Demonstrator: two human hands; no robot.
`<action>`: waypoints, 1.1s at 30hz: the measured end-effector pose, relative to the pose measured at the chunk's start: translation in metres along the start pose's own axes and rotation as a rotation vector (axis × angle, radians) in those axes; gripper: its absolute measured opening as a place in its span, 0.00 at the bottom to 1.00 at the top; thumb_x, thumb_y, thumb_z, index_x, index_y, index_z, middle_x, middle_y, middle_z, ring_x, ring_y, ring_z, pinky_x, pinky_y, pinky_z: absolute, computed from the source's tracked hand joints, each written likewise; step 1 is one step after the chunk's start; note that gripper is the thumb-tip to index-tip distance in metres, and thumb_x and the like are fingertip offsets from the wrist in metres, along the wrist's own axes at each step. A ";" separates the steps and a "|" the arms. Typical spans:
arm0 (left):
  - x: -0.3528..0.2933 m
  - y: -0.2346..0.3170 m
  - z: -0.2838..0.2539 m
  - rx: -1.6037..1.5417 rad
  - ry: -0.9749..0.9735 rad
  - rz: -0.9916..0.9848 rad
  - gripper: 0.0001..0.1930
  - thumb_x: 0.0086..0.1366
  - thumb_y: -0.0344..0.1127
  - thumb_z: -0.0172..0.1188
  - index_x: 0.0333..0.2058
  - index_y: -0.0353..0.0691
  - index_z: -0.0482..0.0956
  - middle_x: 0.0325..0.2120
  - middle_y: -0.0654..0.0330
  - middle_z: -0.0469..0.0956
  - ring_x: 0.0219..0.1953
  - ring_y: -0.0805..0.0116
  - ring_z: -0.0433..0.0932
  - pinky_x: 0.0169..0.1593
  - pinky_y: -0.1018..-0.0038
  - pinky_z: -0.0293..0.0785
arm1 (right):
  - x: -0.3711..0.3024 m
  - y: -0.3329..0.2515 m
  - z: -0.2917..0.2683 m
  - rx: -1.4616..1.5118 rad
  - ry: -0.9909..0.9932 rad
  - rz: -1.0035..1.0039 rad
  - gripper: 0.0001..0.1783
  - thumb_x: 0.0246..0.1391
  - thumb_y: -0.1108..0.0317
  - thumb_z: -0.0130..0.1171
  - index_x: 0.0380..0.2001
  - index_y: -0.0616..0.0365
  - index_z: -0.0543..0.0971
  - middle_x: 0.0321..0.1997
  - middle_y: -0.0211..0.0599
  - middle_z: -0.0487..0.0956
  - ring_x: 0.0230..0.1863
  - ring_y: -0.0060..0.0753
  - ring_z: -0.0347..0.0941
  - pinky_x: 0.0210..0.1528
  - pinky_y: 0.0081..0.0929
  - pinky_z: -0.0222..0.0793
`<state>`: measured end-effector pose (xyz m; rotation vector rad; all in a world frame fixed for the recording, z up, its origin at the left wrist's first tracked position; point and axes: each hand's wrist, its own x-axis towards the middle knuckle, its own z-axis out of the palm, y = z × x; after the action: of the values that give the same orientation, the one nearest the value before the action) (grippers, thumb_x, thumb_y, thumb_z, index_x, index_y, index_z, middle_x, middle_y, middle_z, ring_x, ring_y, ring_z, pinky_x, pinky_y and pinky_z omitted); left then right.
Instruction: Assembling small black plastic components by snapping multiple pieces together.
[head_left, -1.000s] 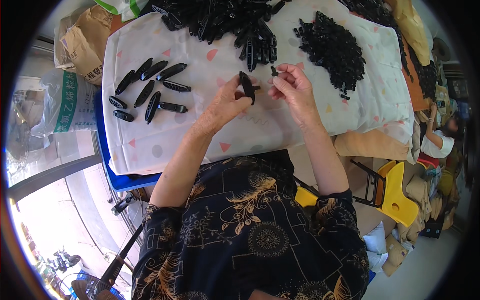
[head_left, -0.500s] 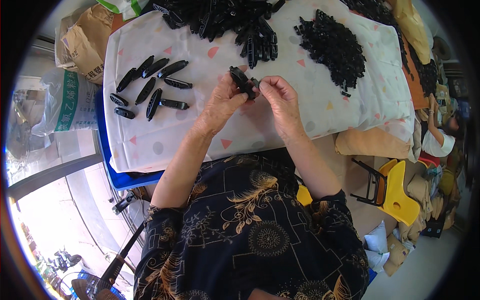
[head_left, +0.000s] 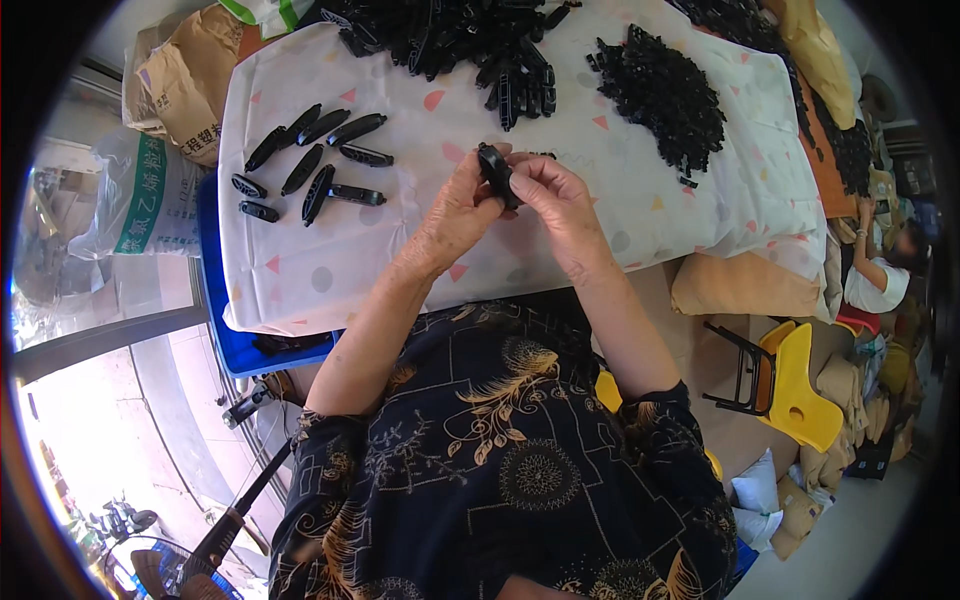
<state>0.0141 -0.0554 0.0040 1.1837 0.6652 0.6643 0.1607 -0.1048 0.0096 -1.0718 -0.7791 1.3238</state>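
Above the cloth, my left hand [head_left: 455, 222] is closed round an elongated black plastic part [head_left: 497, 174], held tilted upright. My right hand [head_left: 562, 212] is closed on the same part from the other side, its thumb pressed against the edge. Whether a small piece sits under the right fingers is hidden. To the left lie several loose black parts [head_left: 318, 194] of similar long shape. Beyond my hands is a big heap of such parts [head_left: 460, 40], and at the right a pile of small black pieces [head_left: 660, 100].
A white patterned cloth [head_left: 380, 270] covers the table. Under its left edge stands a blue bin [head_left: 222, 330]. Paper and plastic sacks [head_left: 185, 85] are at the left. A yellow chair [head_left: 800, 400] is at the right; farther off sits another person [head_left: 875, 280] with an arm reaching forward.
My right hand has moved in against the black part; the small dark piece seen in its fingers earlier no longer shows. The table view has shifted slightly right at its left side.
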 end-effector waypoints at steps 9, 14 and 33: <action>-0.016 -0.008 0.007 -0.024 0.009 0.100 0.29 0.59 0.17 0.48 0.60 0.39 0.57 0.49 0.56 0.70 0.44 0.70 0.74 0.43 0.76 0.75 | -0.022 0.005 0.007 0.055 0.008 0.006 0.07 0.56 0.70 0.59 0.37 0.61 0.78 0.39 0.28 0.77 0.39 0.19 0.68 0.45 0.23 0.65; -0.025 -0.002 0.010 -0.022 -0.031 0.060 0.31 0.60 0.20 0.50 0.62 0.37 0.54 0.50 0.54 0.69 0.49 0.67 0.73 0.49 0.72 0.73 | -0.029 0.003 0.003 -0.017 -0.034 -0.040 0.06 0.55 0.71 0.59 0.36 0.61 0.77 0.39 0.29 0.77 0.39 0.19 0.69 0.46 0.24 0.65; -0.055 -0.033 0.027 0.309 -0.037 0.380 0.35 0.57 0.20 0.56 0.61 0.41 0.53 0.42 0.53 0.73 0.43 0.66 0.76 0.45 0.71 0.73 | -0.065 0.004 -0.001 -0.215 -0.207 0.015 0.15 0.54 0.73 0.58 0.46 0.59 0.74 0.42 0.27 0.76 0.46 0.20 0.70 0.52 0.21 0.64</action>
<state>0.0031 -0.1214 -0.0150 1.6285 0.5265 0.8749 0.1520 -0.1696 0.0141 -1.1208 -1.0890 1.4023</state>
